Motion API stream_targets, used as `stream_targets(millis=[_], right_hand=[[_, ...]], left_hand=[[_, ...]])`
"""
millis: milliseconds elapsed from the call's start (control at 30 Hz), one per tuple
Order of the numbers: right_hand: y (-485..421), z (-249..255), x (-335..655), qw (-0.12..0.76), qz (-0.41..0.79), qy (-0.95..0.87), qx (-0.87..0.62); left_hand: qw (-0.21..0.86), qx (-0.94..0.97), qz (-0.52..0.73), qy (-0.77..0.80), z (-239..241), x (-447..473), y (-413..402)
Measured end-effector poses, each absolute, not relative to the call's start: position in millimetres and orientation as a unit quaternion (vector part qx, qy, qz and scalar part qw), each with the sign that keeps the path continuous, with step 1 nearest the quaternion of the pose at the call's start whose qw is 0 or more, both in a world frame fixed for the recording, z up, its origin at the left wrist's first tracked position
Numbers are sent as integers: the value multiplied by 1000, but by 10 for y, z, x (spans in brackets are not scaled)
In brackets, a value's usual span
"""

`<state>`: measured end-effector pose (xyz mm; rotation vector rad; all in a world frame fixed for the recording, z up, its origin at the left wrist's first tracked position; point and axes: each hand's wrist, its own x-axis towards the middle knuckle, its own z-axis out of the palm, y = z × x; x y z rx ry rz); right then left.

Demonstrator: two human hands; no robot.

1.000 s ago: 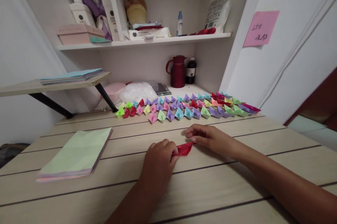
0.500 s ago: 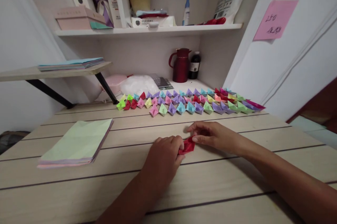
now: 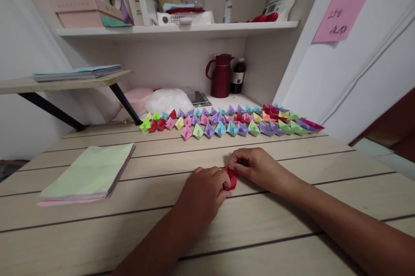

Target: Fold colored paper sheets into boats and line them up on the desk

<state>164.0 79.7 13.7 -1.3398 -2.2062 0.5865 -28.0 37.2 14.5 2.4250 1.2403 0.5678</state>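
Observation:
A small piece of folded red paper [image 3: 231, 180] is between my two hands, low over the middle of the wooden table [image 3: 266, 233]. My left hand [image 3: 205, 187] is closed on its left side, thumb below and fingers above. From the right, my right hand [image 3: 251, 163] pinches its upper edge between thumb and curled fingers. Parts of the paper are hidden behind the fingers. Beyond the hands stand rows of small folded paper boats [image 3: 220, 129] in many colours.
A stack of pale green paper [image 3: 87, 172] lies to the left. Behind it a raised wooden shelf [image 3: 110, 79] on black legs holds more coloured paper [image 3: 78, 73]. At the back are a red thermos jug [image 3: 221, 77], a dark bottle [image 3: 238, 77] and a clear plastic bag [image 3: 168, 101].
My right hand has moved slightly left, its fingers now closed tighter on the red paper. More of the paper is covered, and it looks narrower. The view has tilted down a little.

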Motion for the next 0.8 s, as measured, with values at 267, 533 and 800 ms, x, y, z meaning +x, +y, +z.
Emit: stream_targets(millis=[267,533,800], right_hand=[[811,165,1631,301,271,-778,-480],[919,26,1662,345,338,-736,-475],[963,6,1685,341,352,-742,-457]], left_hand=[[156,811,227,516,80,-275,412],[216,739,260,582,90,-388,476],[219,748,238,580,179,-460,413]])
